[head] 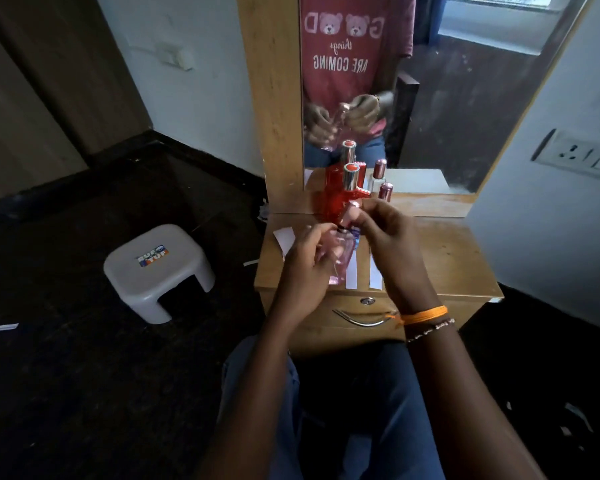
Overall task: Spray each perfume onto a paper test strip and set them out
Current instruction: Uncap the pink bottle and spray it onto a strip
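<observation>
Nearest: person seated, knees close against the drawer front (347,317) of a small wooden dressing table (458,261). Both hands are raised over the front half of the tabletop. Left hand (305,268) is wrapped around the body of a clear pink perfume bottle (342,258), holding it roughly upright; right hand (392,244) has fingertips pinched at the bottle's rose-gold cap (353,206), thumb hidden, so whether the cap is being pulled off or seated I cannot tell. Judged stage: early to middle. White paper test strips (374,275) lie side by side at the front edge beneath the hands, and another piece of paper (283,237) lies at the left edge; no wetting is discernible, so how many are sprayed is unknown. Behind the hands stand a red perfume bottle (340,199) with silver cap and a small bottle with a pink metallic cap (386,192), both capped, against the mirror (430,98). Open room: bare tabletop to the right of the strips; strips sit flush to the front edge and could slide off. Left of the table, floor and a grey plastic stool (156,271), well apart.
</observation>
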Demonstrator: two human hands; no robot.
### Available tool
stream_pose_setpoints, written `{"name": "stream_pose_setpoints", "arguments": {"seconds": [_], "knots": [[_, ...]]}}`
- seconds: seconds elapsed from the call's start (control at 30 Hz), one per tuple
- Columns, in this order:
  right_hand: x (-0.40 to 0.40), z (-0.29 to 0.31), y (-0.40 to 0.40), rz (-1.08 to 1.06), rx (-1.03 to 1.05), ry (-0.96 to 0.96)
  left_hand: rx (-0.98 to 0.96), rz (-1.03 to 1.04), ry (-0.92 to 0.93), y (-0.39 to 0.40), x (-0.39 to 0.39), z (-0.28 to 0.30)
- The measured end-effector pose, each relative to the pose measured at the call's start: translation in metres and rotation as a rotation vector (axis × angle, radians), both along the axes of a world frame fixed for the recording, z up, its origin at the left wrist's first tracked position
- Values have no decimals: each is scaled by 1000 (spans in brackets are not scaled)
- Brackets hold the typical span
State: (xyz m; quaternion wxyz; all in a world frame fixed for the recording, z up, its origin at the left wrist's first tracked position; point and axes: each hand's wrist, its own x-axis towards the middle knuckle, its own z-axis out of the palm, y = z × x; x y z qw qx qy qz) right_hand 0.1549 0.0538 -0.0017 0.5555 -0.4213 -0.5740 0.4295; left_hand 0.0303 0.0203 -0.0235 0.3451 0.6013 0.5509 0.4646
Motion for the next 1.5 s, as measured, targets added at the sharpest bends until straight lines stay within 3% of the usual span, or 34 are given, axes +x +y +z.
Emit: {"name": "stream_pose_setpoints", "arguments": {"seconds": [0.1,0.33,0.67,0.8,0.97,1.1,1.17,1.23,1.37,1.5], "knots": [[15,11,1,47,-45,101,-189,-94,-135,-12,-6,-7],[-2,-33,-5,-96,123,-516,-122,193,-154,-14,-25,-8],[-22,-70,5,-104,118,-709,-135,237,-122,-12,-31,-1],[-4,-57,-16,-139,151,-448,-114,201,-100,-10,-23,1],[28,-42,-44,235,-4,-47,-108,38,-97,-10,6,8],[54,-53,-39,54,1,-132,-114,-140,-79,-2,37,4],[69,-59,-38,-16,-17,-148,-117,-121,-53,8,51,-1],[82,-64,-38,-66,-37,-146,-67,-36,96,18,62,-10],[98,-67,-36,-91,-50,-157,-31,-30,615,32,75,-26],[98,-66,-36,-76,-52,-125,-64,-30,883,42,85,-29]]}}
